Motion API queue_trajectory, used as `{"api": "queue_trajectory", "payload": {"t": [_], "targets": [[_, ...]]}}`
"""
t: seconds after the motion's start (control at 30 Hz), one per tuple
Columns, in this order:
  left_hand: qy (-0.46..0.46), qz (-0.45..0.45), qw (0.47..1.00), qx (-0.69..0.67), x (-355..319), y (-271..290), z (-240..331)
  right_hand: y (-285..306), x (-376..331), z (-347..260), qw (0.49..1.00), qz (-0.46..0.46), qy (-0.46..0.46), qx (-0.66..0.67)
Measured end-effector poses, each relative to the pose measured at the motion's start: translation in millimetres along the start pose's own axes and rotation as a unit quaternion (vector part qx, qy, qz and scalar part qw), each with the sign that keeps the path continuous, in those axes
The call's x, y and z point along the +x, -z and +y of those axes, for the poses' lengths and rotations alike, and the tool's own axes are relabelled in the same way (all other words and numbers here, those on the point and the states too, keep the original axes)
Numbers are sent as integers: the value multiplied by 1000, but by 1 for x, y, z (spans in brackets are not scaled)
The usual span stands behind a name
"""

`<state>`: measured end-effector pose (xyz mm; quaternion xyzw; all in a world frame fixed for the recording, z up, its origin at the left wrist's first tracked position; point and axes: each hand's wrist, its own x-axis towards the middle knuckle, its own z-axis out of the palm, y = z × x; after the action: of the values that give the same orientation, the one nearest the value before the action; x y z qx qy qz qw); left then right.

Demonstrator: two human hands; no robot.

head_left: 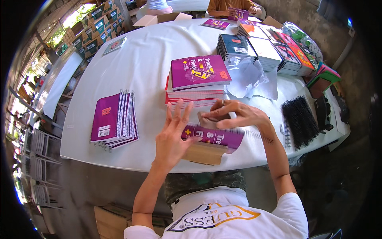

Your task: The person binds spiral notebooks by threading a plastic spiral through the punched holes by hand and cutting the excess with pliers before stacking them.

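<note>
Near the table's front edge, a purple notebook point(217, 136) lies propped on a cardboard piece point(203, 154). A spiral wire point(254, 136) runs along its top edge, with a loose length trailing right under my right wrist. My left hand point(172, 135) is open, fingers stretched out, its thumb lying against the notebook's left part. In my right hand point(238, 113) is a small grey-brown block point(213, 119), gripped just above the wire edge; its exact kind is unclear. Beyond my hands stands a stack of purple-covered notebooks point(199, 73) with loose page blocks beneath.
Spiral-bound purple notebooks point(113, 119) are piled on the left. Black spiral wires point(300, 121) lie at the right, beside a dark device point(323, 113). Crumpled paper point(250, 77) and stacked books point(264, 47) occupy the back right. Another person point(229, 8) holds a purple notebook across the table.
</note>
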<state>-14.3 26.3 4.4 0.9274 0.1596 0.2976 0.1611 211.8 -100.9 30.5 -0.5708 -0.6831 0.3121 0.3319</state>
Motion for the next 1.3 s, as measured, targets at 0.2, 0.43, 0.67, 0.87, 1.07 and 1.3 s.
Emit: {"api": "queue_trajectory", "payload": {"t": [0.2, 0.43, 0.67, 0.87, 1.07, 1.3], "targets": [[78, 28, 984, -155, -2, 2, -2, -8, -2, -5, 989, -40, 89, 112], [96, 95, 965, -224, -15, -14, -13, -1, -8, -5, 995, -65, -1, 79], [129, 129, 900, -395, -17, -29, -18, -6, -10, 16, 995, -26, -93, 36], [143, 105, 900, -397, -27, -33, -22, -24, 2, 9, 993, -74, -84, -22], [175, 73, 875, -446, -30, -30, -30, -19, 2, 12, 996, -23, 40, 81], [189, 36, 850, -490, -33, -28, -47, -21, 8, 9, 981, -7, 71, 182]]}}
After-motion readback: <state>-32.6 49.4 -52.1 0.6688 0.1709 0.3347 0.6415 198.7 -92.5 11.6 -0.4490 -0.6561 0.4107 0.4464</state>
